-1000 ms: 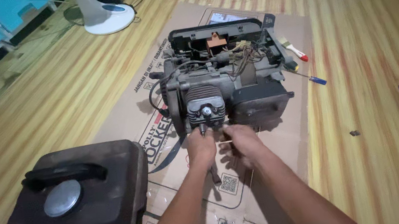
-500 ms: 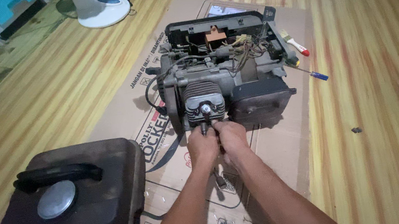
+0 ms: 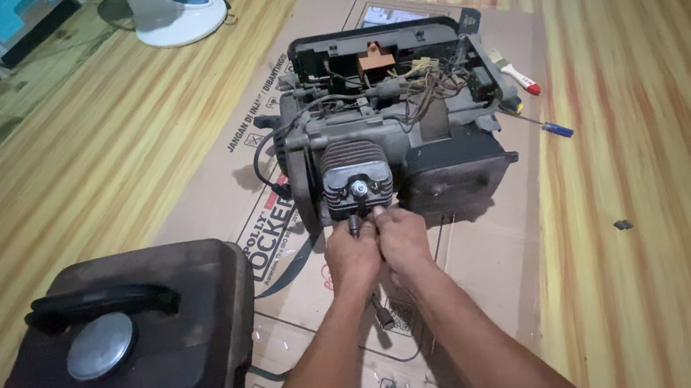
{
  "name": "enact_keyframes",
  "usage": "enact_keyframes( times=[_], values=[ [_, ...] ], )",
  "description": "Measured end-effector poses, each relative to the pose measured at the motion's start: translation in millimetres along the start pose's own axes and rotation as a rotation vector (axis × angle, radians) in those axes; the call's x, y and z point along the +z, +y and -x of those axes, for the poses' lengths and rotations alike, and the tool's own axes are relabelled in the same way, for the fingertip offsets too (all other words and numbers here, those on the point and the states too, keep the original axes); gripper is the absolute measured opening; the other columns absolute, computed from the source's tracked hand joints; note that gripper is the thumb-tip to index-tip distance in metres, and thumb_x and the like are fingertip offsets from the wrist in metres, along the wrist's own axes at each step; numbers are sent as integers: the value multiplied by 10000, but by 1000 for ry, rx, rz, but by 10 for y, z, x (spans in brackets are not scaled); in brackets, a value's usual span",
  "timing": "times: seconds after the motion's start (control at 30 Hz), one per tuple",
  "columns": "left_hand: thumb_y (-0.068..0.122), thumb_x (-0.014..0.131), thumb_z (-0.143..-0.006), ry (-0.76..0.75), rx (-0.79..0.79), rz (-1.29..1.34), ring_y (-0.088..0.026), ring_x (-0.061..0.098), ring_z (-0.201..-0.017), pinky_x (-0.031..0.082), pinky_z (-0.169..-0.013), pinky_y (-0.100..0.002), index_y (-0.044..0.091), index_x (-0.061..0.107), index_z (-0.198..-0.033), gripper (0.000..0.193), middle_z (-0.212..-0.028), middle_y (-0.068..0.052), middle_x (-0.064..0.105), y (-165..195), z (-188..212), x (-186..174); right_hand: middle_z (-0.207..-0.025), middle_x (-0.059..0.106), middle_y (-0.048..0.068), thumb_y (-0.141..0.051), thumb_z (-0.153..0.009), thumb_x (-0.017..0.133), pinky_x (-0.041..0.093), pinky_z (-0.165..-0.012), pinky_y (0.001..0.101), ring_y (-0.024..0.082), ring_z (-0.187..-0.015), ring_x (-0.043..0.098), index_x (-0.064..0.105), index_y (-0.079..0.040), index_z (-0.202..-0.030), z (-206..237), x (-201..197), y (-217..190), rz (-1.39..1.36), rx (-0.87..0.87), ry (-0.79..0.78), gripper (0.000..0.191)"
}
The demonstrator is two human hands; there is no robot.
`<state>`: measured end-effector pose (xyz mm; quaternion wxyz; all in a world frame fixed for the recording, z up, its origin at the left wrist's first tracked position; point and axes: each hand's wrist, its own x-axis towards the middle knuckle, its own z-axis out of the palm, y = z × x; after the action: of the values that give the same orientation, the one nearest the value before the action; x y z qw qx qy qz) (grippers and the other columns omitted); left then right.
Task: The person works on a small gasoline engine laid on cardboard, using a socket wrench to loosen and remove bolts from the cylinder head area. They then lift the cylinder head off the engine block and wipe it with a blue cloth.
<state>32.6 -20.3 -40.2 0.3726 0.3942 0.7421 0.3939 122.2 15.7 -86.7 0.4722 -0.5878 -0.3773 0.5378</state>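
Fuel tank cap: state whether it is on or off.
On. The round metal cap sits in place atop the dark fuel tank, beside its handle.

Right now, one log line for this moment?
left hand: on dark tool | right hand: alongside | at: finned grey engine cylinder head | base: flattened brown cardboard

Dim, warm indoor light, soft shadows, faint sheen on the wooden floor [image 3: 646, 181], wide-angle bending at edges

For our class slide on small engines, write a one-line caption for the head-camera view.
Both hands, left hand and right hand, grip a tool at the engine cylinder head.
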Motion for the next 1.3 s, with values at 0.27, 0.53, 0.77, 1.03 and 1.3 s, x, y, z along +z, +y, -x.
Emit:
enact_keyframes(
  times=[0.27, 0.53, 0.77, 1.03, 1.3],
  values=[
    [332, 676, -914, -2, -59, 70, -364, 706, -916, 523, -835, -458, 17, 717, -1037, 340, -958, -193, 745, -129, 26, 41, -770, 748, 123, -193, -861, 728, 523, -604, 330, 186, -654, 667, 781, 13, -880, 106, 16, -221, 294, -104, 190, 214],
    [316, 525, -955, -175, -101, 367, -134, 612, -682, 487, -654, -302, 41, 744, -917, 353, -786, -54, 712, -260, -41, 44, -638, 602, 35, -205, -979, 605, 388, -419, 318, 145, -472, 505, 642, -62, -788, 70, 1, -235, -279, 334, -40, 241],
    [319, 510, -933, -176, -133, 289, -157, 618, -664, 483, -619, -325, 16, 726, -891, 375, -741, -55, 690, -320, -75, 54, -646, 583, 49, -148, -969, 680, 398, -408, 286, 133, -467, 483, 612, -41, -795, 94, -8, -273, -374, 345, -12, 216],
    [326, 500, -953, -237, -220, 415, -150, 562, -622, 437, -547, -333, 19, 711, -870, 381, -697, -27, 634, -207, -33, -5, -631, 573, 29, -169, -986, 647, 375, -383, 275, 120, -450, 477, 603, -44, -837, 144, 27, -326, -397, 326, -43, 200],
    [340, 464, -947, -259, -214, 424, -157, 552, -581, 434, -520, -338, 57, 727, -884, 391, -687, -32, 624, -213, -35, 0, -583, 524, 1, -317, -997, 538, 312, -353, 270, 117, -398, 387, 615, -125, -805, 56, -3, -207, -475, 484, -126, 282]
  ],
)
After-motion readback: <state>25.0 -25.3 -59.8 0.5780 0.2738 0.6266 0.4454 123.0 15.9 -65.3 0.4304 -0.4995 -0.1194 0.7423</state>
